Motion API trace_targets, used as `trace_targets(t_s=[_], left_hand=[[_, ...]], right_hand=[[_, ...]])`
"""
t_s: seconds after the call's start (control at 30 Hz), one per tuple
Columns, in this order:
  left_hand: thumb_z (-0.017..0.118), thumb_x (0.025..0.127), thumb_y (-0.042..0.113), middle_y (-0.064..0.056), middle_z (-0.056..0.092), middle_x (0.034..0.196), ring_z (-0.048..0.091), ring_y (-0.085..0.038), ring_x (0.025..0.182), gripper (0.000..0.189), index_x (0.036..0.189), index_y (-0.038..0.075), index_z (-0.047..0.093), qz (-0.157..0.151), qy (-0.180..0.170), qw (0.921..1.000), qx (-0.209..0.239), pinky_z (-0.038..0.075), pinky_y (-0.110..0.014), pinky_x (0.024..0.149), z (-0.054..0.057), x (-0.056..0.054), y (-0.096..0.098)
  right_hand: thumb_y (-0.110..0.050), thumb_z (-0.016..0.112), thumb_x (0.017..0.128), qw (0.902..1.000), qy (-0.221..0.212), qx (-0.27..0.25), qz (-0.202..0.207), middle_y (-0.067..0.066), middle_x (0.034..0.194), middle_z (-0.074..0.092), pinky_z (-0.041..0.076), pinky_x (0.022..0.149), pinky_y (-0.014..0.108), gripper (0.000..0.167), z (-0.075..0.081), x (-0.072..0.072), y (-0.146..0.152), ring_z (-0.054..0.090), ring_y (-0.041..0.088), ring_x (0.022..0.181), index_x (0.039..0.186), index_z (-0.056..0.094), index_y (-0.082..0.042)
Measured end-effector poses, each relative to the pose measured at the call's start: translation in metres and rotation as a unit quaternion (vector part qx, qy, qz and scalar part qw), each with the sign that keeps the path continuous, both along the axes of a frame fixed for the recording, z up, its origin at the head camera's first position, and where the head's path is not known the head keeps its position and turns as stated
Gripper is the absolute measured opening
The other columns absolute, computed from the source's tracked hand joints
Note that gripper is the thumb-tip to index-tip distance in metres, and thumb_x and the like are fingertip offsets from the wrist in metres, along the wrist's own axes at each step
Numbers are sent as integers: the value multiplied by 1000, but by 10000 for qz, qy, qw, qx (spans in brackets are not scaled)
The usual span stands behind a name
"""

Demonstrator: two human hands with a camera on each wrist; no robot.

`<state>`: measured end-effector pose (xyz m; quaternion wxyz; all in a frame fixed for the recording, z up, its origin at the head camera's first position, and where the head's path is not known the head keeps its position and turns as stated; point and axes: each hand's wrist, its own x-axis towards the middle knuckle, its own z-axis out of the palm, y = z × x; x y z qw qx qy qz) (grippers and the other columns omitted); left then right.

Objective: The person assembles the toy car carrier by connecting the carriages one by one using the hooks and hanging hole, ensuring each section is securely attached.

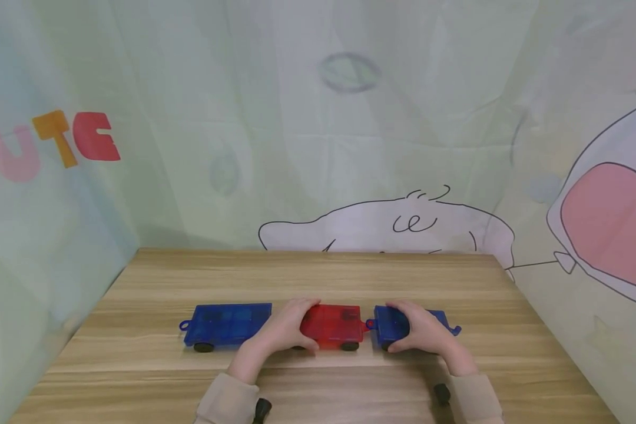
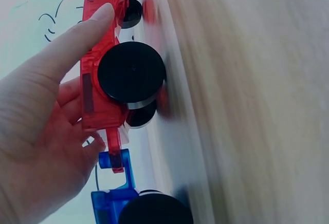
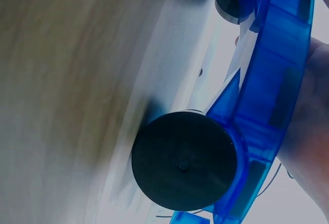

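Observation:
Three see-through plastic toy train cars stand in a row on the wooden table (image 1: 344, 388). My left hand (image 1: 286, 327) grips the red toy train car (image 1: 336, 324) in the middle, thumb on its near side and fingers on the far side. To its left is the long blue car (image 1: 228, 324); in the left wrist view its blue coupling (image 2: 128, 170) meets the red coupling (image 2: 113, 139). My right hand (image 1: 421, 330) holds the right blue toy train car (image 1: 386, 318) across its top. Between these two cars, the red hook overlaps a blue ring (image 1: 371, 324).
A ring (image 1: 184, 325) sticks out at the row's left end, a hook (image 1: 457, 330) at its right end. Black wheels (image 2: 132, 72) carry the cars. Behind and beside the table hangs a printed cloth (image 1: 297, 147) with cartoon drawings.

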<state>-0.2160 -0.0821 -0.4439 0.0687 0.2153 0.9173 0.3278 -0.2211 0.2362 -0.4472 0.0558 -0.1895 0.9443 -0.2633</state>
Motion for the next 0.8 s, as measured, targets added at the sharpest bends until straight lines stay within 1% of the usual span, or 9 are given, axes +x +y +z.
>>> trace_targets(t_s=[0.57,0.8], left_hand=[[89,69,26,-16,54,140,48,-36,129,85,140,2,49,-41,298,9995,-92,42,-55,106,-2,1,0],[90,68,26,-17,55,139,49,-37,129,86,139,1,50,-58,389,9992,-98,41,-54,107,-3,0,1]], right_hand=[[-35,90,65,9999,83,63,78,22,141,52,39,106,61,91,0,-1,1,45,44,132,140,50,-2],[-35,91,63,9995,198,89,210,23,140,53,39,106,61,93,-1,-3,3,47,44,131,139,50,1]])
